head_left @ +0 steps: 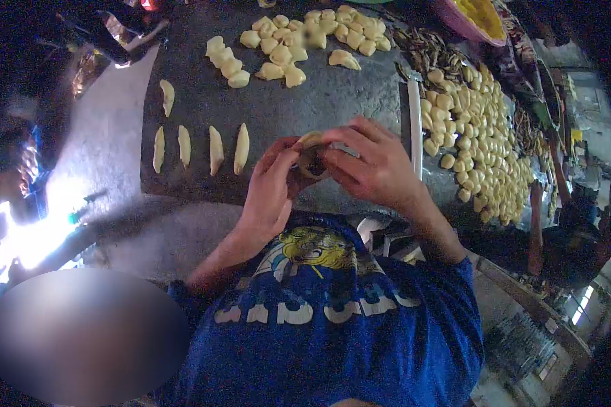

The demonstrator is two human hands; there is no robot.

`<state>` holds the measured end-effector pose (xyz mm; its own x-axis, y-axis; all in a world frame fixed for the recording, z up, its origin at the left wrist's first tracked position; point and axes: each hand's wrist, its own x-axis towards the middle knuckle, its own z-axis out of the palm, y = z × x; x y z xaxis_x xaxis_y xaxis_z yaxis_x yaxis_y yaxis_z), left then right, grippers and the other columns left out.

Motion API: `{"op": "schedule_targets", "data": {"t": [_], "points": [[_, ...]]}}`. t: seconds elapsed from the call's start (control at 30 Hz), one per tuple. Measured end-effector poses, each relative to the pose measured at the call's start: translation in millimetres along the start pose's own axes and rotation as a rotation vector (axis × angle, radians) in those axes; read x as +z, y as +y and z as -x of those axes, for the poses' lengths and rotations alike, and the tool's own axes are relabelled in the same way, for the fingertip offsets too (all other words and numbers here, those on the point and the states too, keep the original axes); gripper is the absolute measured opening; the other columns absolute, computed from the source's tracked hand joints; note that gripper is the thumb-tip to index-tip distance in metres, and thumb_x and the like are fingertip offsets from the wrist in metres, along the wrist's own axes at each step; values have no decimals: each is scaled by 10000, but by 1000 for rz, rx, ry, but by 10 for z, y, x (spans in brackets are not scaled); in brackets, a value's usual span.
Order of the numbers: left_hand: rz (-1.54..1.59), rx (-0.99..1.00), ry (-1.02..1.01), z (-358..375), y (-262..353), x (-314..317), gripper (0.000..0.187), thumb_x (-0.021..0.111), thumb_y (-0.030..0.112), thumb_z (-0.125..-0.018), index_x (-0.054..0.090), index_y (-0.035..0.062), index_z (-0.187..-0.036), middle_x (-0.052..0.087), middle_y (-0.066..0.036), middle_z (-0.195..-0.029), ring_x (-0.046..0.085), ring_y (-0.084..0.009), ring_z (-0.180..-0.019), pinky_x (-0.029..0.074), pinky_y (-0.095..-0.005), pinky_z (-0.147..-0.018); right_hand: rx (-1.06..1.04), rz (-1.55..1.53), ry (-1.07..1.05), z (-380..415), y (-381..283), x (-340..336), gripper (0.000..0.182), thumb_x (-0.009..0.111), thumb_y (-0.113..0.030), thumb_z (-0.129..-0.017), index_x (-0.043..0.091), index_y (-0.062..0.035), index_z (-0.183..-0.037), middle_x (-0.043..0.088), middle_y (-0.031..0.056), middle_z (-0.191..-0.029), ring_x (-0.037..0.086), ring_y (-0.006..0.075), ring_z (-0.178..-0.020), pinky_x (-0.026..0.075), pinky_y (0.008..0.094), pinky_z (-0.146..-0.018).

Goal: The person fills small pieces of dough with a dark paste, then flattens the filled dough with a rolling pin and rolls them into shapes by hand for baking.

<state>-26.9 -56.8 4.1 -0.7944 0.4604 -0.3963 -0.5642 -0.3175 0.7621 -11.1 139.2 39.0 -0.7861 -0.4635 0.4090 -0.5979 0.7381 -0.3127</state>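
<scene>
My left hand (275, 178) and my right hand (370, 159) meet over the near edge of the dark tabletop. Between their fingertips is a piece of pale dough (311, 140), curved into a loop, with a darker area inside it. The fingers of both hands are bent and closed around it, hiding much of its shape. To the left of my hands, several slim dough rolls with tapered ends (216, 150) lie spaced apart. Beyond my hands, one folded dough piece (344, 60) rests apart from a cluster of small dough lumps (278, 54).
A pale strip (415, 129) runs along the right edge of the dark board (360, 88). Past it lie many rounded dough pieces (485, 142) and dark dried strips (431, 51). A pink basin (455, 20) with yellow contents stands at the far right. Another person's arm (536, 227) shows at right.
</scene>
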Motion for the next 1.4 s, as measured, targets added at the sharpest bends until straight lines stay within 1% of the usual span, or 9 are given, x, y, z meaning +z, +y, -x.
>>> {"op": "schedule_targets", "data": {"t": [0.13,0.4,0.6,0.7,0.9,1.1,1.2,1.3,1.4], "points": [[195,-141,170,118,41,224,252,513,158,-970,529,27,-1184,611,-81,-1102,636,-182,-971,534,-340,-860,-18,-58,117,222,-158,-178,357,789,-78,-639,687,-131,-976,620,32,-1013,586,237,-852,505,349,-717],[-36,-97,-126,294,-108,355,262,543,172,-952,557,39,-1177,621,-51,-1071,608,-148,-991,520,-305,-813,-71,-71,199,747,-302,-117,286,772,-190,-737,665,-112,-992,625,35,-1071,602,251,-898,503,394,-741],[-442,75,-212,549,-263,452,245,569,132,-935,564,19,-1151,613,-24,-1013,558,-83,-917,465,-241,-773,666,-765,378,743,-589,-192,170,737,-113,-800,646,-18,-908,611,58,-955,579,168,-903,473,302,-758],[-804,231,-183,620,-290,510,201,605,120,-918,601,12,-1088,627,-9,-954,563,-82,-871,460,-236,-768,721,-725,231,948,-659,-156,162,676,-98,-849,643,-8,-980,601,77,-1047,577,157,-959,469,291,-781],[-519,149,-18,744,-630,602,164,639,118,-905,631,3,-1021,648,-16,-918,583,-81,-862,473,-232,-773,618,-848,507,1275,-803,90,169,696,-119,-842,662,-4,-961,642,82,-916,642,187,-841,504,305,-737],[-211,59,-5,891,-896,556,169,657,70,-877,630,-9,-1024,659,-48,-946,609,-98,-887,490,-233,-781,954,-1004,356,1654,-948,143,204,716,-111,-834,670,-13,-1007,638,64,-971,630,163,-863,501,271,-744],[-264,109,-21,887,-1005,532,185,676,34,-851,632,-13,-1025,660,-58,-951,619,-105,-881,501,-235,-773,825,-814,369,1673,-938,234,191,714,-117,-843,675,-18,-1001,646,45,-940,626,138,-858,505,259,-741],[-387,132,52,795,-1003,462,201,689,8,-831,635,-17,-1024,662,-67,-953,629,-114,-870,510,-236,-769,814,-1019,567,1546,-971,314,169,694,-111,-866,680,-18,-1006,655,24,-854,626,117,-800,508,258,-693],[-382,105,53,702,-894,461,200,688,3,-828,634,-20,-1019,664,-71,-967,634,-118,-873,511,-238,-783,1058,-1185,473,1508,-955,252,193,674,-102,-881,674,-10,-1050,659,35,-884,624,116,-828,505,252,-715]]}}
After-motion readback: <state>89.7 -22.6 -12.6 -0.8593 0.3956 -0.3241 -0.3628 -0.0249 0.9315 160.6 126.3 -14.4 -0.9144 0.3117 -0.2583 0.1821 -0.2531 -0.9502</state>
